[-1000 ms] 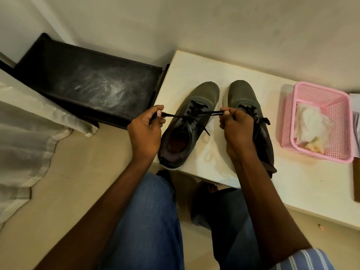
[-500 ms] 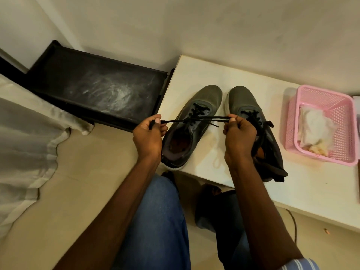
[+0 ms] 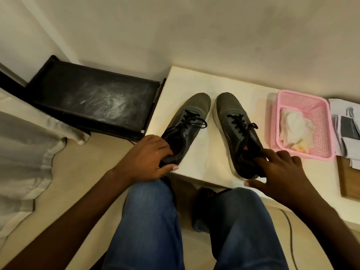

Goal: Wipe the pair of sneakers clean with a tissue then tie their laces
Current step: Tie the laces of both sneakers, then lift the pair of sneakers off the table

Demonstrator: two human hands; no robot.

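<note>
Two grey sneakers with black laces stand side by side on a white table [image 3: 206,164], toes pointing away from me. The left sneaker [image 3: 187,125] has its laces lying in a loose bow over the tongue. My left hand [image 3: 148,158] wraps around its heel, thumb under the back. The right sneaker [image 3: 233,129] also shows knotted laces. My right hand [image 3: 280,170] rests on its heel with fingers spread, thumb at the sole's rear edge. Crumpled white tissue [image 3: 296,131] lies in a pink basket [image 3: 319,112] to the right.
A black dusty shelf unit [image 3: 93,98] stands left of the table against the wall. White fabric [image 3: 25,145] hangs at far left. Papers [image 3: 344,123] and a wooden board [image 3: 348,180] lie at the table's right end. My jean-clad knees [image 3: 155,221] are below.
Both hands let go of the left sneaker's lace ends and dropped to the heels of the two sneakers. The laces are slack now, no longer pulled taut.
</note>
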